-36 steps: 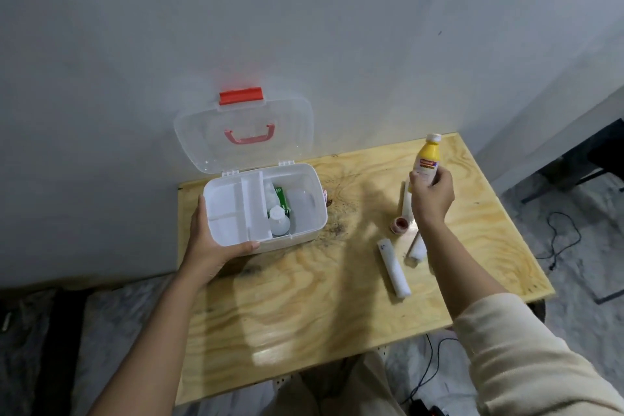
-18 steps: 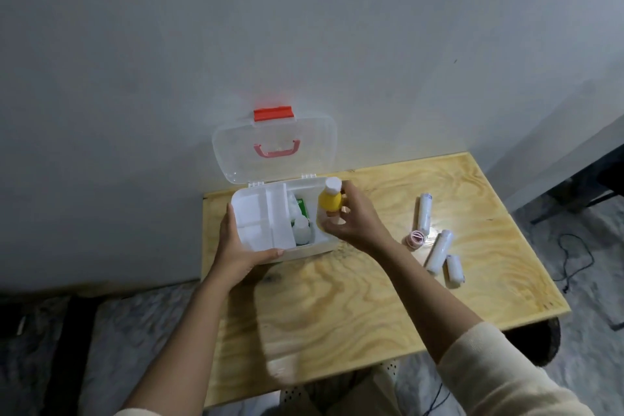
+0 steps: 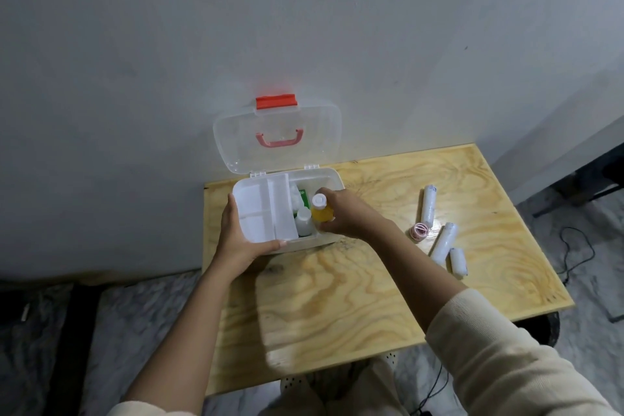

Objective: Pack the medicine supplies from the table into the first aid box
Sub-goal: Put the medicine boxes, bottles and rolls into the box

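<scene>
The right hand (image 3: pixel 351 216), fingers closed round the yellow white-capped bottle (image 3: pixel 320 211), lowers it into the clear plastic first aid box (image 3: pixel 329 176) steadied by the gripping left hand (image 3: pixel 241 240); release upright next, I judge.

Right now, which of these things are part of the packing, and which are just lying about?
Part of the job:
- first aid box, lid open, steadied by the left hand
- yellow bottle, held in the right hand inside the box
- three white bandage rolls on the table
- small tape roll

Just lying about:
- black cable on the floor
</scene>
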`<action>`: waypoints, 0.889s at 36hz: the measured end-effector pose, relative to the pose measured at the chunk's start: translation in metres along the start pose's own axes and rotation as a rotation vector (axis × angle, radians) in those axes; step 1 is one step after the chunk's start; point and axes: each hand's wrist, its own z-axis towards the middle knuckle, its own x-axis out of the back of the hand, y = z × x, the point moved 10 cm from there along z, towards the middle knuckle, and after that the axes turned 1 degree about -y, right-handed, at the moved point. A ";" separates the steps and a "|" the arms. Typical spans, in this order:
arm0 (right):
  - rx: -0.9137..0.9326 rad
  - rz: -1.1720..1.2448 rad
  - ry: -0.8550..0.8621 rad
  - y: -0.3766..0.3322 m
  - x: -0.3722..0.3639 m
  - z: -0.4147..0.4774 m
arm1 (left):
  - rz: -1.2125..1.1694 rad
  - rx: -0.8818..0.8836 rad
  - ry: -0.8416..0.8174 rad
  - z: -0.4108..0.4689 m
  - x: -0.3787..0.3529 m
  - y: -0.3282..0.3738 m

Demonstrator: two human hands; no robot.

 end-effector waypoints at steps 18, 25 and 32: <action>-0.062 0.020 0.113 -0.001 0.009 -0.014 | -0.005 0.004 -0.013 0.002 -0.001 -0.001; -0.062 0.001 0.264 -0.002 0.017 -0.024 | -0.012 -0.001 -0.013 0.000 0.000 0.001; -0.085 0.120 0.306 -0.006 0.011 -0.031 | 0.006 0.017 -0.033 0.002 0.000 -0.001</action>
